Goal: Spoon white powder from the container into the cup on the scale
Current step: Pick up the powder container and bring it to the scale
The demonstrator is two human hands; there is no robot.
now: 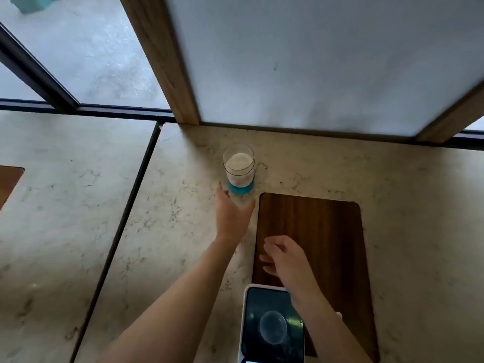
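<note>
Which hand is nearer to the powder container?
The left. The left hand touches the container at its base. The right hand is apart from it, over the wooden board near the scale.

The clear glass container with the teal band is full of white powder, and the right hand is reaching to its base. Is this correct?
Not quite: in the head view the left hand reaches the base of the clear glass container with the teal band. The right hand hovers over the dark wooden board. The rest holds.
</note>
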